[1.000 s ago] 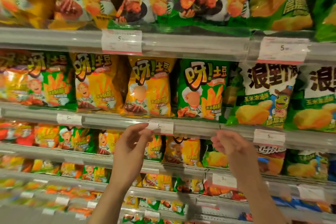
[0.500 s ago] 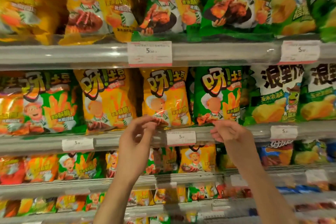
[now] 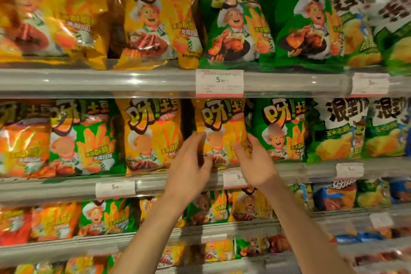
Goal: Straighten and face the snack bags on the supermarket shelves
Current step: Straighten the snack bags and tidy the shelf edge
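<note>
**Both hands on the yellow bag, middle shelf**

Left hand and right hand bracket one yellow snack bag. Left grip: fingers loosely curled against the bag's left side and lower front; whether they actually clamp it, cannot tell. Right grip: fingers curled round the bag's right edge, thumb on its front, grasping it. Bag stands upright, face out, on the middle shelf. Just right of the grip: green bag, touching. Left of it: second yellow bag, dark gap between. Directly below the grip, a price tag on the shelf rail. Above, larger bags on the upper shelf.
</note>
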`<state>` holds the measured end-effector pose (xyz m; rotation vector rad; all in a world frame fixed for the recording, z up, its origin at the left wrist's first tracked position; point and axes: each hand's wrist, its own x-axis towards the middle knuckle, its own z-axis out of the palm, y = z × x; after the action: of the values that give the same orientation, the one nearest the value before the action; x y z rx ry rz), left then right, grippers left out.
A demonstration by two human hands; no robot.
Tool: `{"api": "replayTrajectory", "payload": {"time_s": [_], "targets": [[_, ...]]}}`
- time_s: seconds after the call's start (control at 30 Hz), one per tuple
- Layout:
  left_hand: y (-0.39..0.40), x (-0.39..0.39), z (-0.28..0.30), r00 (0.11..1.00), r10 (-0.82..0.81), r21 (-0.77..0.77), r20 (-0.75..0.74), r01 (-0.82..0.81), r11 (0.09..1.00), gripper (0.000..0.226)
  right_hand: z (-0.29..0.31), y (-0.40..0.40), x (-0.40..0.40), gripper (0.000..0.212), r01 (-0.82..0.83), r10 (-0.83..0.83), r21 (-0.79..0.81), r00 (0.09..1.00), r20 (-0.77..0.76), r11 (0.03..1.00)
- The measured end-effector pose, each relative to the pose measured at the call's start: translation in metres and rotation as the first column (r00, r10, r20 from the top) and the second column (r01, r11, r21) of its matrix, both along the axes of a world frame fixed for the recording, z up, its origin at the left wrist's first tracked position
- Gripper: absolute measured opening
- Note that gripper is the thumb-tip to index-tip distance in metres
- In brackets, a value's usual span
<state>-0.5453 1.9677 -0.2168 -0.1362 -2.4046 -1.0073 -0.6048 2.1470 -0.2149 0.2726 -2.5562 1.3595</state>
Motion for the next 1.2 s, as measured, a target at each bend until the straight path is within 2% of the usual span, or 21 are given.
{"api": "replayTrajectory", "payload": {"time_s": [0.2,0.33,0.47,0.5,0.6,0.63,0.83,0.93,1.0,1.07,1.13,1.2], "targets": [[0.001,0.004,0.008,0.999,-0.022,0.161,-0.034,0.028,0.986,0.054,0.005,0.005,-0.003,0.041,-0.046,0.04,-0.12,0.998,-0.052,0.992],[-0.005,0.007,0.019,0.999,0.012,0.223,-0.037,-0.003,0.975,0.049,0.02,0.008,-0.004,0.056,-0.074,0.063,-0.151,0.995,-0.081,0.986],[-0.011,0.015,0.022,1.0,0.014,0.321,-0.014,-0.009,0.947,0.042,0.026,0.011,0.002,0.061,-0.119,0.118,-0.196,0.993,-0.014,0.973],[-0.012,0.017,0.021,1.0,0.013,0.336,-0.015,-0.008,0.942,0.04,0.026,0.011,0.005,0.055,-0.135,0.139,-0.222,0.99,0.007,0.966],[-0.015,0.023,0.014,1.0,-0.012,0.369,-0.028,0.022,0.929,0.035,0.025,0.012,0.014,0.009,-0.139,0.153,-0.257,0.988,0.037,0.956],[-0.017,0.025,0.012,0.999,-0.022,0.376,-0.027,0.03,0.926,0.033,0.024,0.012,0.016,0.008,-0.141,0.159,-0.261,0.986,0.048,0.955],[-0.027,0.031,-0.001,0.991,-0.128,0.45,0.03,0.101,0.887,0.038,0.005,0.017,0.041,0.026,-0.111,0.187,-0.444,0.974,0.13,0.889],[-0.03,0.032,-0.007,0.975,-0.213,0.463,0.065,0.159,0.872,0.056,-0.004,0.016,0.062,0.041,-0.085,0.171,-0.505,0.977,0.127,0.859],[-0.034,0.035,-0.01,0.956,-0.283,0.467,0.08,0.215,0.858,0.071,-0.008,0.014,0.077,0.048,-0.101,0.177,-0.493,0.978,0.109,0.864],[-0.038,0.037,-0.014,0.93,-0.356,0.491,0.092,0.268,0.829,0.076,-0.012,0.01,0.093,0.056,-0.105,0.16,-0.445,0.983,0.088,0.889],[-0.042,0.041,-0.017,0.913,-0.396,0.519,0.1,0.292,0.803,0.081,-0.016,0.007,0.105,0.052,-0.099,0.127,-0.363,0.99,0.054,0.927],[-0.046,0.046,-0.019,0.91,-0.402,0.518,0.107,0.294,0.803,0.082,-0.019,0.006,0.112,0.044,-0.102,0.123,-0.358,0.992,0.037,0.928]]}}
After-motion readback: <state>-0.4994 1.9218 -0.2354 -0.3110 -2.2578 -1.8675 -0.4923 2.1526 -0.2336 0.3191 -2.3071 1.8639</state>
